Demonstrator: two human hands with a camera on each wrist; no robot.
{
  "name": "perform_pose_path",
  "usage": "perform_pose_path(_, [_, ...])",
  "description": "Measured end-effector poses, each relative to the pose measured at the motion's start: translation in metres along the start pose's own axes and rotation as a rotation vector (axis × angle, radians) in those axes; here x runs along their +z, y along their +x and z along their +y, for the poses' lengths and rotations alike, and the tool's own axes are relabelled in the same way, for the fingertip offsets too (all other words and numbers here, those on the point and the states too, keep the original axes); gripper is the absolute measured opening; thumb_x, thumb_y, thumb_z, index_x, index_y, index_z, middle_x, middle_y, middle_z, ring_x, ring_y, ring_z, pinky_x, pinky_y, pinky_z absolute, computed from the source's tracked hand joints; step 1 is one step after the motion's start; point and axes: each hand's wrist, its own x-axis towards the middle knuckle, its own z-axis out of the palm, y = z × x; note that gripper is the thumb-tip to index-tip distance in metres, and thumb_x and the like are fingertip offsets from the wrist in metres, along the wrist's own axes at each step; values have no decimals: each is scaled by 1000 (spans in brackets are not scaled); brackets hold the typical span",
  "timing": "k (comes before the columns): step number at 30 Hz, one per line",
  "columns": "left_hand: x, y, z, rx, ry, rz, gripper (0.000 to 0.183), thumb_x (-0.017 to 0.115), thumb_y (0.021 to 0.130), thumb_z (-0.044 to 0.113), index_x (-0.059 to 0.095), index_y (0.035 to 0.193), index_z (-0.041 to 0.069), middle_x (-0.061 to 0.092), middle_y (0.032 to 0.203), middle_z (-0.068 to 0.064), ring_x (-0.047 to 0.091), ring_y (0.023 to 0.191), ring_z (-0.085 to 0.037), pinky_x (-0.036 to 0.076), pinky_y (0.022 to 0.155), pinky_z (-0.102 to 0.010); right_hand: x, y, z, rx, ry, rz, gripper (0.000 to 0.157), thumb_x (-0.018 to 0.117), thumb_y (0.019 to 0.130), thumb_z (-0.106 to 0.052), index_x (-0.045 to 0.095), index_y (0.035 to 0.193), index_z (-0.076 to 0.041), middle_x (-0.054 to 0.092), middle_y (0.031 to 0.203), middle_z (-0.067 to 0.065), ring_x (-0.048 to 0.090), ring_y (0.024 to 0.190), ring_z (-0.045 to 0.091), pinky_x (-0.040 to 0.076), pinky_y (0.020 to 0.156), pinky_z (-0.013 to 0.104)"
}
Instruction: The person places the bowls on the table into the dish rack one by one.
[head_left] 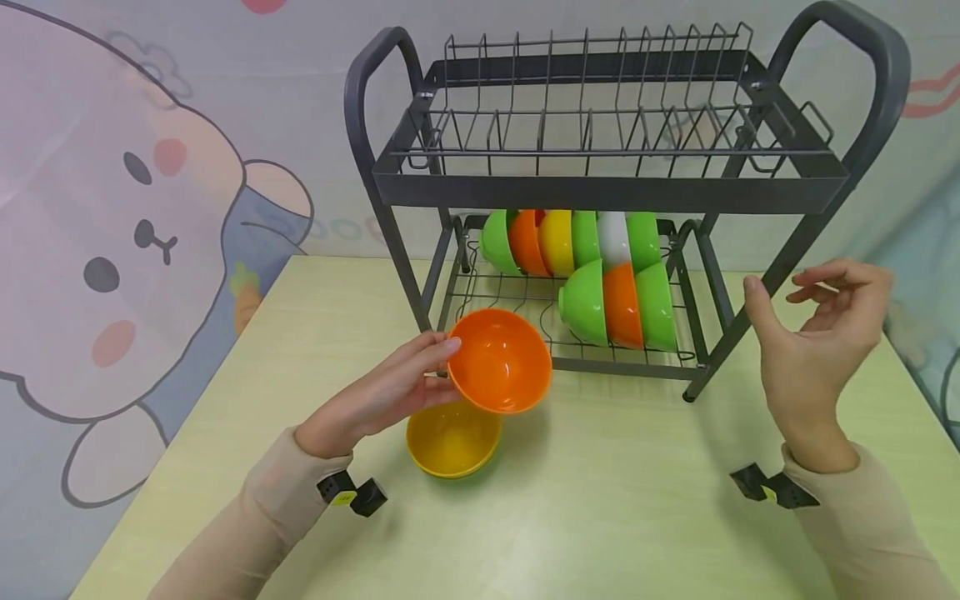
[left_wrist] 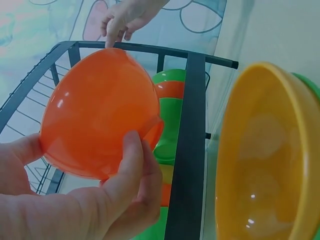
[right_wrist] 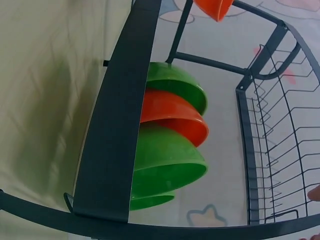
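My left hand (head_left: 408, 375) pinches the rim of an orange bowl (head_left: 501, 361), whose inside faces the head camera. In the left wrist view the thumb and fingers hold the same bowl (left_wrist: 100, 115) from its outer side. Just below it on the table sits a yellow bowl (head_left: 453, 440), with a green rim showing under it. To the right of the rack, my right hand (head_left: 817, 350) is raised with nothing in it, thumb apart from loosely bent fingers. Green, orange, yellow and white bowls (head_left: 583, 302) stand on edge in two rows on the lower shelf.
A dark two-tier dish rack (head_left: 611, 193) stands at the back of the pale table (head_left: 600, 500). Its upper wire basket (head_left: 592, 117) has upright dividers and curved side handles. Behind hangs a cloth (head_left: 90, 250) printed with a cartoon animal.
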Motion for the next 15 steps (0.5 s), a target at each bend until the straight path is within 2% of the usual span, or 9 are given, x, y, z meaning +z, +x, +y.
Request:
perform_pose_path(4, [2,5,2,-2,10,16,51,45,107,28,25,143,-2,36,138,-22,56,117,-38,49,100,-39,-3,5,12,112,181,-37,42,72,79,12,46,111,5,50,103,13,53,92,24,45,80,27])
perform_pose_path(6, [3,9,2,-6,18,22,50,45,107,27,25,142,-2,36,137,-23,58,115,-38,49,100,-39,-3,7,17,168,320,-53,41,69,82,14,44,113,6,49,102,18,56,87,26,51,77,28])
perform_pose_path(8, [4,12,3,-9,31,30,50,46,107,28,24,141,-1,36,136,-23,60,113,-37,50,99,-38,-2,10,20,211,417,-80,33,65,86,14,47,112,8,51,98,21,59,79,27,55,68,29])
perform_pose_path(12, [6,19,5,4,64,47,50,47,107,30,24,139,-1,39,135,-24,62,111,-33,51,98,-36,-3,14,25,246,487,-152,11,57,95,10,53,103,16,57,83,23,59,62,26,54,52,27])
perform_pose_path(15, [7,23,7,7,81,63,50,47,107,30,23,139,-1,40,136,-24,63,109,-30,50,98,-36,-2,15,26,268,493,-186,16,53,99,4,56,96,20,58,73,21,54,55,23,49,47,23])
